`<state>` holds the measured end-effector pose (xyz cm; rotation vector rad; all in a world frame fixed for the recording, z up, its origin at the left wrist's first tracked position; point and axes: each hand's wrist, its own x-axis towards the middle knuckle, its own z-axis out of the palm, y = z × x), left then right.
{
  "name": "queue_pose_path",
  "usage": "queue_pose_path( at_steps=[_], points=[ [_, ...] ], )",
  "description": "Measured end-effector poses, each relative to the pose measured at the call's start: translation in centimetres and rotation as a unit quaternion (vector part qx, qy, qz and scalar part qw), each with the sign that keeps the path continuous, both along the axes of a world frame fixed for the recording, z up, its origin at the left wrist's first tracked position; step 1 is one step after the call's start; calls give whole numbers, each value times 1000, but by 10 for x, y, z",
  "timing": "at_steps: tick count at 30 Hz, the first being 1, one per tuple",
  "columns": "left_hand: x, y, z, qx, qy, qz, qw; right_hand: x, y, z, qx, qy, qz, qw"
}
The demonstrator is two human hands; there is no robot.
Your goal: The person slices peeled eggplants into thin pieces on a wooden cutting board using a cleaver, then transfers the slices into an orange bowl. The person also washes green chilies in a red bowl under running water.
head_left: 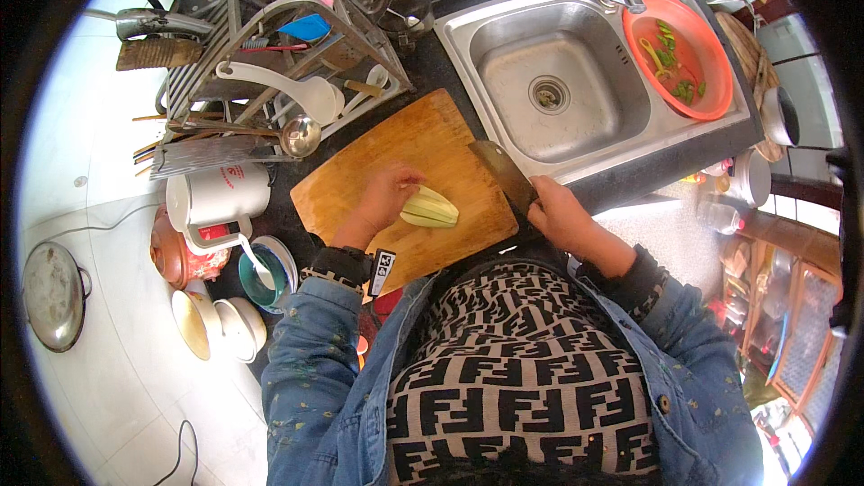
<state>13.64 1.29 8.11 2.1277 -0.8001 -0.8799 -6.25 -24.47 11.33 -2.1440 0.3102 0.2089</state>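
Observation:
On a wooden cutting board (360,171) lies a peeled, pale green vegetable (430,208), long and split lengthwise into pieces that sit close together. I cannot tell its exact kind. My left hand (387,199) is closed with its fingertips gripping the vegetable's left end. In my right hand (560,216) is a kitchen knife (498,169) with a broad, dark blade. My fingers wrap round its handle, and the blade is over the board's right edge, apart from the vegetable.
Beyond the board is a steel sink (567,81), with an orange basin (717,54) of green vegetables in water on its right. A rack (270,13) with a white ladle (288,85) stands at the left. Nearer are a white pitcher (211,198) and stacked bowls (238,328).

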Motion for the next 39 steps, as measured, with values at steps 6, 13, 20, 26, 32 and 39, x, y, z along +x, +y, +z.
queue_pose_path(
  at_steps=[6, 13, 20, 26, 32, 39],
  points=[
    [-4, 7, -2, 37, -74, -97, 992, -4, 1, 3, 5, -6, -14, 1000],
    [-19, 16, 15, 64, -143, -191, 969, -7, 6, -11, -2, -4, 1, 1000],
    [-64, 25, -11, 73, -237, -20, 969, 10, 28, -14, 5, -11, 45, 999],
    [-116, 1, -23, 109, -222, 211, 946, 42, 63, 5, -35, 3, 124, 992],
    [-128, 24, -21, 62, -194, 250, 947, 49, 86, 13, -68, 40, 176, 981],
    [-136, 32, -36, 36, -209, 274, 938, 47, 100, 15, -113, 62, 183, 975]
  ],
)
